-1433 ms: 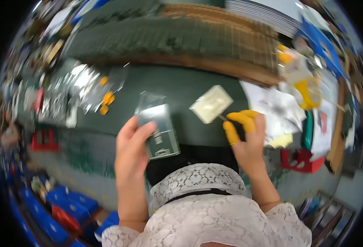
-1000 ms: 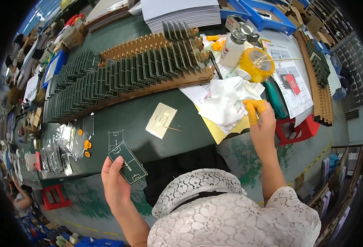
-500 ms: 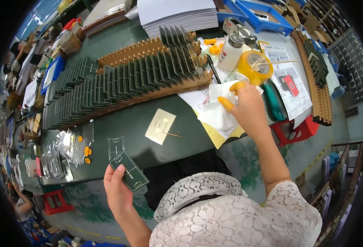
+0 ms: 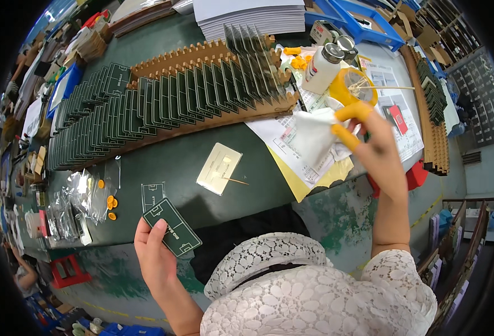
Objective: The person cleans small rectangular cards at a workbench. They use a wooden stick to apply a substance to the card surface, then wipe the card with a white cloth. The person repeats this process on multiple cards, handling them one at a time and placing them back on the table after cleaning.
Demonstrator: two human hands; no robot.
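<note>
My left hand (image 4: 156, 257) grips a dark green card (image 4: 172, 228) with white line markings, thumb on top, just past the table's near edge. A similar green card (image 4: 153, 194) lies on the table behind it. On the right, yellow covers sit on the thumb and a finger of my right hand (image 4: 380, 147), which pinches a white cloth (image 4: 314, 133), slightly blurred, over the papers. Between the hands lies a cream card (image 4: 218, 169) with a thin wooden stick (image 4: 237, 181) across its lower edge.
Slotted brown racks (image 4: 202, 116) full of upright green cards run across the table. Behind the cloth stand a white bottle (image 4: 322, 68) with a metal top and a yellow tape roll (image 4: 341, 92) holding sticks. Plastic bags (image 4: 84, 193) and orange pieces (image 4: 111, 203) lie at left.
My right hand has moved to the right and drawn the white cloth up off the papers. The left hand keeps its hold on the green card, nearly still.
</note>
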